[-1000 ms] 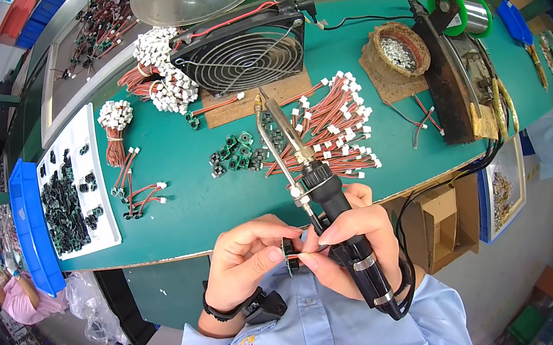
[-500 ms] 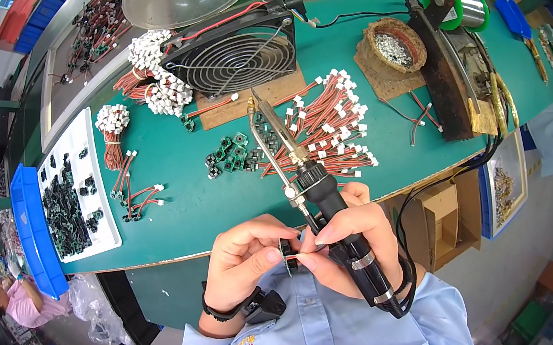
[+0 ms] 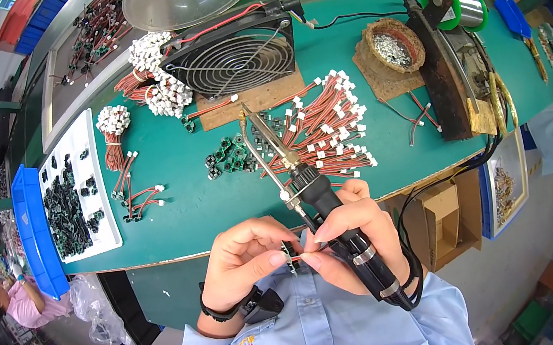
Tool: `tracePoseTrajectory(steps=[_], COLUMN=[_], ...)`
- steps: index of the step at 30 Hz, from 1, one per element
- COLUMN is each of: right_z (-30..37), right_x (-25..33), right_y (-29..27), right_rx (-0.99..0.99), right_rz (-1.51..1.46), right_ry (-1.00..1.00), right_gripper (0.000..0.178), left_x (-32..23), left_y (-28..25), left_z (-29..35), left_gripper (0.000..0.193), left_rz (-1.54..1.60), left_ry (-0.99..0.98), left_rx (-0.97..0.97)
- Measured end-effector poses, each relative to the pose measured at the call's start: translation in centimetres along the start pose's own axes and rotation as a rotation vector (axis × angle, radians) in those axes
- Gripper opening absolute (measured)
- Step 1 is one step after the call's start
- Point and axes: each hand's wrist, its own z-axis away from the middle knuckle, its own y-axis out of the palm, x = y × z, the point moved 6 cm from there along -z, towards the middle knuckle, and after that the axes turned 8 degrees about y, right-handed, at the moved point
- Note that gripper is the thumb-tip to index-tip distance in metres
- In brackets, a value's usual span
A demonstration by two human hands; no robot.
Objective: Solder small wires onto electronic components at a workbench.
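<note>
My left hand [image 3: 241,264] pinches a small circuit board [image 3: 290,256] with a black part on it, in front of my chest. In my right hand [image 3: 372,236] lies a black soldering iron [image 3: 313,187] with a thin metal feed tube alongside, its tip pointing up and away over the bench. The thumb and fingertips of that same hand meet at a short red wire at the board. Whether the wire touches the board's contacts is too small to tell. Beyond the iron lie loose small green boards [image 3: 229,156] and a pile of red-and-black wires with white connectors [image 3: 329,123].
A black fan [image 3: 234,63] stands at the back on a brown board. Right of it are a round solder-scrap bowl [image 3: 396,46], an iron stand [image 3: 442,74] and a solder wire spool [image 3: 467,4]. A white tray of black parts [image 3: 104,216] and blue bin [image 3: 36,232] sit left.
The soldering iron's tip has swung slightly left and toward me, its handle end shifting right. Both hands keep their pinch on the board and wire, nearly in place.
</note>
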Motion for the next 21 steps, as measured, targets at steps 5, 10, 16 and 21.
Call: tracePoseTrajectory(steps=[5,10,16,21], right_z=[0.1,0.4,1.0,4.6], right_x=[0.0,-0.2,0.8,0.2], right_y=[-0.3,-0.5,-2.3,-3.4], right_rx=[-0.013,-0.119,-0.182,-0.206], right_rz=[0.051,0.098,0.460,0.375], right_ry=[0.003,-0.049,-0.099,-0.140], right_gripper=[0.038,0.039,0.042,0.052], left_x=[-0.5,-0.8,-0.8,-1.6], left_y=[0.5,1.0,-0.2,-1.4], left_z=[-0.6,-0.7,-1.0,-1.2], left_gripper=[0.013,0.015,0.014,0.013], left_rz=[-0.059,-0.135,-0.126,-0.278], left_ry=[0.063,0.096,0.119,0.230], left_rx=[0.003,-0.113,-0.204,-0.305])
